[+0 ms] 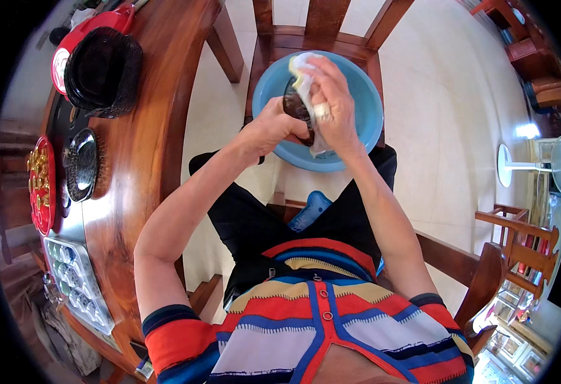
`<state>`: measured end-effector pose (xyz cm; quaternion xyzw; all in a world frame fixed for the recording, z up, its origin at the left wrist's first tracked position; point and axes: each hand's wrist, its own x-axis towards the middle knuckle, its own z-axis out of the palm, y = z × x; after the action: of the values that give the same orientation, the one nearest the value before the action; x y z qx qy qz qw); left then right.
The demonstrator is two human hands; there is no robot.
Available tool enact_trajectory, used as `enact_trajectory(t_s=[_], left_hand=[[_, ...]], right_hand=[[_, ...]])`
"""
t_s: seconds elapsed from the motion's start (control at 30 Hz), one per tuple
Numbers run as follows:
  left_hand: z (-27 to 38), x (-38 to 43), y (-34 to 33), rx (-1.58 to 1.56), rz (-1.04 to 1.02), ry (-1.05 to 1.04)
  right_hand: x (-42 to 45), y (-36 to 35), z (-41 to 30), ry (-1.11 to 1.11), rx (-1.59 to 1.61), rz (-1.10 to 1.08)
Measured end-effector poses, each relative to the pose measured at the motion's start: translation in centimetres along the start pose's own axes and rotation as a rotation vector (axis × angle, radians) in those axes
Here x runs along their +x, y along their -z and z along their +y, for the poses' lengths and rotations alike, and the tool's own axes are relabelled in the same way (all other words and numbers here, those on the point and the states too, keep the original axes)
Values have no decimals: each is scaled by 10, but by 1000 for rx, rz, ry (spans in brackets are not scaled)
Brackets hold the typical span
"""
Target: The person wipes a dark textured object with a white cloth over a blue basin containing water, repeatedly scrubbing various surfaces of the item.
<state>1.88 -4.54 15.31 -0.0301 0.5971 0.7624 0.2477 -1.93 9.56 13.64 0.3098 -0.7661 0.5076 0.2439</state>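
Observation:
Over a light blue plastic basin (369,113), my left hand (275,122) grips a dark, glossy dish (295,103) by its near edge. The dish is tilted on its side, and part of it is hidden. Pressed against its right face is a white cloth (304,72) with a yellowish edge, held in my right hand (332,98). A pale band wraps one finger of that hand. The basin rests on the seat of a wooden chair (280,48) in front of my knees.
To the left, a polished wooden table (131,144) bears a stack of dark dishes (100,72), a dark oblong dish (82,163), a red tray (42,211) of gold-coloured items and a tray of cups (76,283). A white fan (525,164) and a wooden chair (520,249) stand at right.

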Motion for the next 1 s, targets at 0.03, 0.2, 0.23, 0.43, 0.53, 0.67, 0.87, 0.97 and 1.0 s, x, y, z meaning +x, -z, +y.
enact_trajectory(t_s=[0.03,0.2,0.23,0.43,0.53,0.67,0.87,0.97,1.0], left_hand=[[4,-2,-2,28,11,0],[5,-1,-3,-46,43,-26],[4,0,-2,-154,59,-28],[0,2,10,-201,106,-6],[-1,1,10,-204,118,8],[2,4,10,-201,104,17],[8,4,8,-317,121,-67],[3,9,19,-448,124,-83],[2,8,19,-490,135,-96]], right_hand=[[1,1,6,-87,8,32],[-7,17,30,-508,38,96],[-11,17,31,-569,22,109],[-43,-10,-7,-122,-101,-32],[-36,-12,-3,-91,-53,-33],[-8,-5,13,-127,-111,29],[-14,7,32,-409,-34,35],[-38,-12,9,-334,22,124],[-44,-14,-1,-334,23,123]])
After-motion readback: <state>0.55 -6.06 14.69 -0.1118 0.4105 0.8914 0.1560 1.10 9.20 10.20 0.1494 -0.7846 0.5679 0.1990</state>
